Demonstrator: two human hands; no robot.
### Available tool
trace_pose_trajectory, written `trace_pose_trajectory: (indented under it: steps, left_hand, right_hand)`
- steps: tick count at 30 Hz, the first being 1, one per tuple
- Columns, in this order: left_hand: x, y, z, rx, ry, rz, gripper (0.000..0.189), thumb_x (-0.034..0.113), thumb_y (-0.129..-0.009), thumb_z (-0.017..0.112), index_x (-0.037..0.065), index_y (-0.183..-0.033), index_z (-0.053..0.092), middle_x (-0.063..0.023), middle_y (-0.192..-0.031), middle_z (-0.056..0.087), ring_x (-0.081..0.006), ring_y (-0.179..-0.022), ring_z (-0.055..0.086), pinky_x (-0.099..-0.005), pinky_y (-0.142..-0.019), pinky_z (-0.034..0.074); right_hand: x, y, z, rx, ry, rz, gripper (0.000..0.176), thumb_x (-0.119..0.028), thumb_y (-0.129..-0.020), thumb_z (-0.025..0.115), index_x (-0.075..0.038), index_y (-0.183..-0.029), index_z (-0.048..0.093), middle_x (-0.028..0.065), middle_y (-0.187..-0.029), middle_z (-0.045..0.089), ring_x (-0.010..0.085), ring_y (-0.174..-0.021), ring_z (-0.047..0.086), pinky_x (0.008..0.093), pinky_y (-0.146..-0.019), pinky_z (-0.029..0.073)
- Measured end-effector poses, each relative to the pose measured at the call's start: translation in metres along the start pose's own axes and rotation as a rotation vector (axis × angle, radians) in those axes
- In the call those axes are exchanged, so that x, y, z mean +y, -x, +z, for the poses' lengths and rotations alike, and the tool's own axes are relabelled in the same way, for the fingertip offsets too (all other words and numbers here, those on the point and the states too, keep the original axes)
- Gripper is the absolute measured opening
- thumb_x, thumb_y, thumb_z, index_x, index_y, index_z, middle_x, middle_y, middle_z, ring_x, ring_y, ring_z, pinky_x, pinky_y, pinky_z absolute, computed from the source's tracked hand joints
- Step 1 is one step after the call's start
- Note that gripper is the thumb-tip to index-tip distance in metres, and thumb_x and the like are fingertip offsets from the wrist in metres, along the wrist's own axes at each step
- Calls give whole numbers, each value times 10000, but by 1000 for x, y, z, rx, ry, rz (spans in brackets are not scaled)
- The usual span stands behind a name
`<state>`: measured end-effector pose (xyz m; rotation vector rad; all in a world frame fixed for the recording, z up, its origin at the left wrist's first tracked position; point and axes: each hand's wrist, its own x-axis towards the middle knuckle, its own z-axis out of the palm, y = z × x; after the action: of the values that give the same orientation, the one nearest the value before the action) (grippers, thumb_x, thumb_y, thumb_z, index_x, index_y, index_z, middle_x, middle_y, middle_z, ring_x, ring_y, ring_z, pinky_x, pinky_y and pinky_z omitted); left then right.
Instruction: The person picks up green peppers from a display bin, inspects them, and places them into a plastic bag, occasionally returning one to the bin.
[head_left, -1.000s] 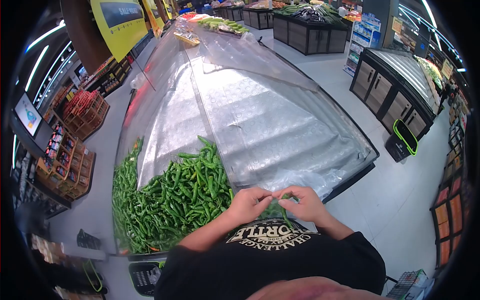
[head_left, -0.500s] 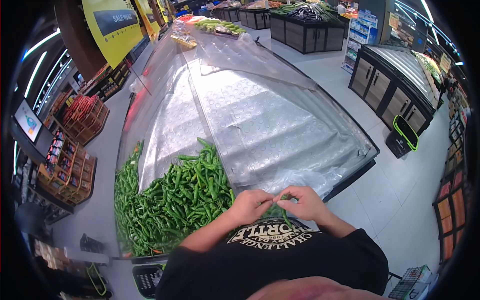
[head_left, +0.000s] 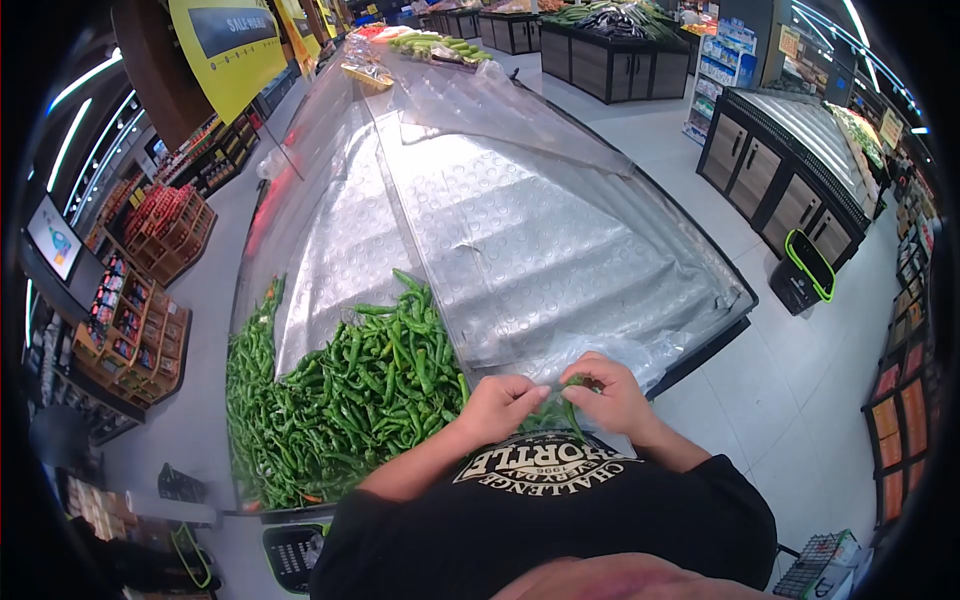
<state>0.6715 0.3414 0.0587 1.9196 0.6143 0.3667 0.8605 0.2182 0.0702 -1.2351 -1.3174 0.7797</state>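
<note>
My left hand (head_left: 500,405) and my right hand (head_left: 612,394) meet close to my chest at the near end of a long produce stand (head_left: 520,230). Both hands grip a thin clear plastic bag (head_left: 556,414) with green chili peppers inside; a pepper shows between the fingers. A large heap of loose green chili peppers (head_left: 340,390) lies just left of my left hand.
Clear plastic sheeting (head_left: 600,352) covers the silver embossed stand surface. A black and green shopping basket (head_left: 806,274) sits on the floor at the right. Dark produce bins (head_left: 790,170) line the aisle. Another basket (head_left: 285,550) is by my left hip.
My right hand has lifted slightly and its fingers curl more over the bag top. My left hand stays pinched on the bag's edge.
</note>
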Motion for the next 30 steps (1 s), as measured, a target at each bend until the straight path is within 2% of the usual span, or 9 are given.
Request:
trace_pose_trajectory:
  steps: [2, 4, 11, 13, 14, 16, 17, 20, 30]
  left_hand:
    - [3, 2, 4, -62, 14, -8, 245, 200, -967, 606, -14, -893, 699, -47, -750, 680, -82, -705, 605, -266, -643, 488]
    - [8, 3, 11, -21, 271, 51, 227, 181, -981, 584, -16, -949, 691, -42, -777, 672, -84, -733, 600, -257, -664, 486]
    - [-9, 2, 7, -73, 122, -4, 191, 160, -985, 573, -13, -983, 654, -25, -831, 643, -84, -758, 588, -250, -689, 483]
    - [-16, 0, 13, 3, 372, -24, 136, 101, -959, 595, 1, -1048, 620, -14, -844, 620, -79, -774, 576, -249, -711, 475]
    - [-18, 0, 14, -1, 371, -26, 136, 101, -959, 595, 1, -1048, 620, -14, -844, 620, -79, -774, 576, -249, -711, 475]
    - [-19, -2, 17, 107, 429, -29, 284, -25, -892, 607, 19, -1168, 561, -26, -925, 592, -87, -854, 561, -250, -767, 468]
    - [-21, -3, 17, 97, 430, -27, 284, -25, -892, 607, 19, -1168, 561, -26, -925, 592, -87, -854, 561, -250, -767, 468]
    - [-28, -7, 16, 134, 554, 29, 510, -151, -791, 587, 33, -1259, 497, -57, -1061, 534, -105, -968, 524, -236, -833, 454]
    - [-19, -4, 17, 87, 714, -43, 469, -161, -808, 590, 7, -1238, 509, -53, -1044, 566, -100, -978, 550, -233, -855, 469]
  right_hand:
    - [2, 1, 1, 5, 1, 51, 165, -75, -868, 691, -18, -1022, 673, 25, -913, 649, 82, -783, 594, 229, -695, 469]
    - [2, 0, 5, 38, -215, 201, 181, -64, -891, 674, -7, -1062, 653, -6, -910, 626, 42, -789, 558, 211, -687, 452]
    - [1, 0, 3, 71, -317, 200, 220, -51, -906, 659, 0, -1118, 628, -2, -930, 621, 38, -788, 551, 199, -696, 451]
    - [10, 0, 0, 80, -352, 211, 227, -45, -907, 654, 3, -1127, 625, 15, -969, 627, 52, -807, 574, 208, -705, 466]
    - [10, 0, 0, 84, -353, 212, 227, -45, -907, 654, 3, -1127, 625, 15, -969, 627, 52, -807, 574, 208, -705, 466]
    - [11, 0, -1, 79, -353, 213, 231, -42, -907, 650, 6, -1132, 624, 26, -997, 630, 65, -820, 588, 218, -718, 482]
    - [9, 0, -1, 89, -351, 214, 231, -42, -907, 650, 6, -1132, 624, 26, -997, 630, 65, -820, 588, 218, -718, 482]
    - [6, -1, -1, 84, -358, 221, 235, -47, -910, 648, 5, -1137, 625, 26, -1000, 634, 65, -827, 588, 219, -730, 492]
    - [6, -1, 0, 67, -371, 232, 225, -46, -921, 638, 5, -1140, 628, 19, -995, 639, 57, -832, 589, 210, -732, 495]
